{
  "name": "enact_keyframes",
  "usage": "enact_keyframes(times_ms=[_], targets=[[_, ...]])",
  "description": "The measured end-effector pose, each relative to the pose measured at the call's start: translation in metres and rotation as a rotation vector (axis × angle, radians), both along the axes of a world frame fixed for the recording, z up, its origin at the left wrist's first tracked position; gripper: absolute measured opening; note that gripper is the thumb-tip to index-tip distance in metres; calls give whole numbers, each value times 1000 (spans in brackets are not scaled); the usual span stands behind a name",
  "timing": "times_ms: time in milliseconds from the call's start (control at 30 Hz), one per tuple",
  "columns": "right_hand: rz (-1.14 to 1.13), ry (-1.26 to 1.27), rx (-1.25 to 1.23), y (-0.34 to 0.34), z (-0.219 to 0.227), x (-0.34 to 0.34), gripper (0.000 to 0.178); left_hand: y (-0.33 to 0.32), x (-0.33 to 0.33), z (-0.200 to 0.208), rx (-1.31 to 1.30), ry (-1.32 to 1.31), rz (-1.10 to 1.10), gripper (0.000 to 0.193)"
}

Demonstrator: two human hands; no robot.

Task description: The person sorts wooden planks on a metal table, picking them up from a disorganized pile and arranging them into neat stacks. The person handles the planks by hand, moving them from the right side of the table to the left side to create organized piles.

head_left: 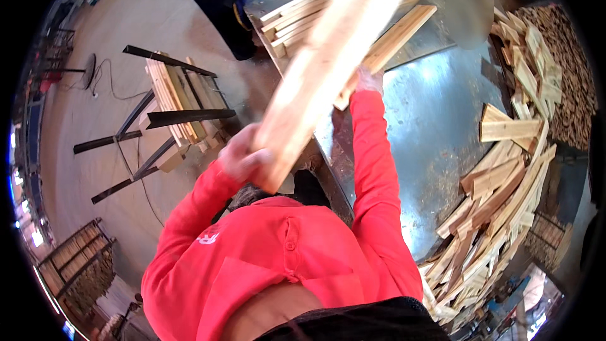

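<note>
A long, pale wooden plank (322, 69) slants up and to the right in front of me, its far end leaving the top of the picture. My left hand (245, 155) is closed on its near end, thumb on the upper face. My right hand (368, 81) is farther along, at the edge of a second, narrower wooden plank (401, 36) lying below the long one. The right fingers are mostly hidden behind the wood, but the hand seems closed on this narrower plank. Several wooden strips (297, 22) lie side by side beyond, partly covered by the long plank.
A metal-topped table (429, 120) spreads to my right, with a heap of wood offcuts (492, 196) along its right side. On the left, a black metal stand (189, 117) bears stacked planks. Another person's dark trousers (224, 9) show at the far side. A cable (148, 196) crosses the floor.
</note>
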State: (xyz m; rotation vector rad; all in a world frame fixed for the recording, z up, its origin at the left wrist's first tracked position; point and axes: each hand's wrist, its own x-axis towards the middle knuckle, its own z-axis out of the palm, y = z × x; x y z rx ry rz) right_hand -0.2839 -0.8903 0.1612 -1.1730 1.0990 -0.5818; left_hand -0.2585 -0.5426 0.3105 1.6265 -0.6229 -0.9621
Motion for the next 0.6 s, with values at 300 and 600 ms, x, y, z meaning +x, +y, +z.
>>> enact_keyframes(times_ms=[300, 600], targets=[[374, -230, -316, 130, 94, 96, 74, 122, -31, 44, -302, -25, 879, 50], [1778, -154, -565, 331, 157, 121, 32, 214, 21, 48, 460, -1124, 1031, 68]])
